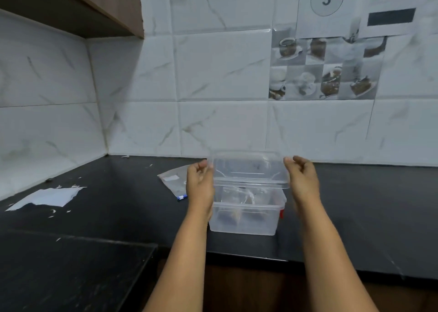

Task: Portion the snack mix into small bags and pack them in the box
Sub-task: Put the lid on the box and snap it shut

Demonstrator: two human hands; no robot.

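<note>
A clear plastic box [246,219] stands on the black counter [355,205], with small filled bags [244,199] of snack mix inside it. Just above the box hangs its clear lid [248,169], tilted toward me. My left hand [200,183] grips the lid's left edge and my right hand [302,179] grips its right edge. A red clip shows on the box's right side.
A flat zip bag [174,180] with a blue strip lies left of the box. A torn white paper [47,198] and small scraps lie at the far left. The tiled wall runs close behind. A lower dark surface [71,271] sits front left.
</note>
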